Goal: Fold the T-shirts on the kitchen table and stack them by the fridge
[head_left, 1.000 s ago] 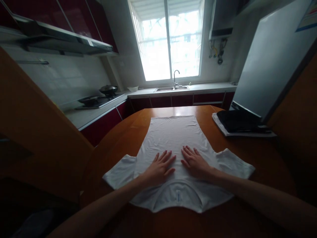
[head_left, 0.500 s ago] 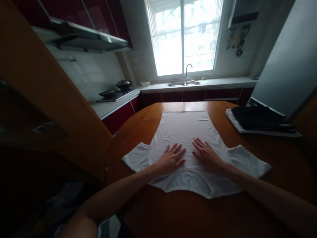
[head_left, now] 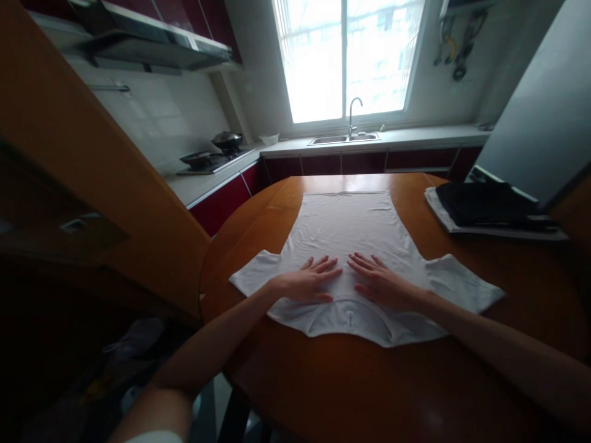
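A white T-shirt [head_left: 351, 224] lies spread flat on a round wooden table [head_left: 360, 381], collar towards me and hem towards the window. My left hand [head_left: 307, 283] rests palm down on the shirt just above the collar, fingers stretched out. Beside it, a small gap apart, my right hand [head_left: 381, 284] lies flat on the same cloth with fingers extended. Neither hand holds anything. Both short sleeves stick out to the sides.
A stack of folded dark and white clothes [head_left: 484, 209] sits at the table's far right. Behind are a counter with a sink and tap [head_left: 351, 126], a stove with pans [head_left: 210, 157], and a grey fridge [head_left: 540, 117]. A wooden panel [head_left: 92, 166] rises on the left.
The camera has shifted and tilted, so the table sits more to the right. Both hands have slid slightly back towards the collar, staying flat on the shirt.
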{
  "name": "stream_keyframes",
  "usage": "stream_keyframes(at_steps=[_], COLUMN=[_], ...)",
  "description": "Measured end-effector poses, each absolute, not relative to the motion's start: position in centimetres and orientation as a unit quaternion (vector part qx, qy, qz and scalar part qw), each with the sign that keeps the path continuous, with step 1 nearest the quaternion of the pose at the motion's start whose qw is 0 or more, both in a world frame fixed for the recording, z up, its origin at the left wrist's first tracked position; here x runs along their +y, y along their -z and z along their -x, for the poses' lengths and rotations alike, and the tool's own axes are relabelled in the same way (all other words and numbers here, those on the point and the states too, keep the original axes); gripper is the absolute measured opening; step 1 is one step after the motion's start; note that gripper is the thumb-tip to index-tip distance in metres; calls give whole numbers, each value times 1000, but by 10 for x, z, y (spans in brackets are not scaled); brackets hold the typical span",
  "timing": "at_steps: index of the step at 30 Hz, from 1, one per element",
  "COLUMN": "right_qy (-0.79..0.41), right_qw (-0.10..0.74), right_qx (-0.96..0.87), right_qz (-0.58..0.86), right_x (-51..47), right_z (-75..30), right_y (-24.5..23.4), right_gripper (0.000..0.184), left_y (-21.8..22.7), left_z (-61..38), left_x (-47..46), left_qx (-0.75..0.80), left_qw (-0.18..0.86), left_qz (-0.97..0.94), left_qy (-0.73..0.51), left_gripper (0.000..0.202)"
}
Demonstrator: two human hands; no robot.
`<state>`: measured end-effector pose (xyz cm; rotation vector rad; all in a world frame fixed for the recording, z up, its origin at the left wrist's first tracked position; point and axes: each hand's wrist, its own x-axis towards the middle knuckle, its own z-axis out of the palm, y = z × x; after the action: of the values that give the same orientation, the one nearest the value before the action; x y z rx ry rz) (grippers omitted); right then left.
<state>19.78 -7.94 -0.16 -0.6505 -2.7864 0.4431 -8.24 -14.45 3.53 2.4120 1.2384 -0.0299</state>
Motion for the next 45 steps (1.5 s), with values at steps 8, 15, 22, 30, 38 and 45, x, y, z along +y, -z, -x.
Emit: stream_keyframes(at_steps=[8, 15, 22, 30, 38, 45], right_qy=[-188, -190, -206, -240, -229, -260], right_qw=[84, 87, 96, 84, 84, 71], right_qx=[-965, -966, -966, -967, -965, -960], right_qz=[161, 151, 123, 24, -92, -71], right_x=[-89, -91, -95, -124, -174, -186], right_z=[-198, -197, -197, -166, -81, -73], right_y=[-7, -10, -11, -33, -35, -32], right_gripper=[80, 75, 69, 71, 78, 79], left_y=[-34, -51, -63, -15, 8, 8], left_z=[86, 113, 209, 251, 226, 230], left_x=[-145, -139, -132, -173, -184, -186], left_qx=[418, 434, 665, 812, 838, 834], left_qw=[254, 258, 91, 26, 14, 5], left_qz=[-871, -862, -723, -568, -534, -539], left_qy=[42, -47, -163, -130, -112, -116], left_gripper=[119, 82, 69, 68, 64, 63])
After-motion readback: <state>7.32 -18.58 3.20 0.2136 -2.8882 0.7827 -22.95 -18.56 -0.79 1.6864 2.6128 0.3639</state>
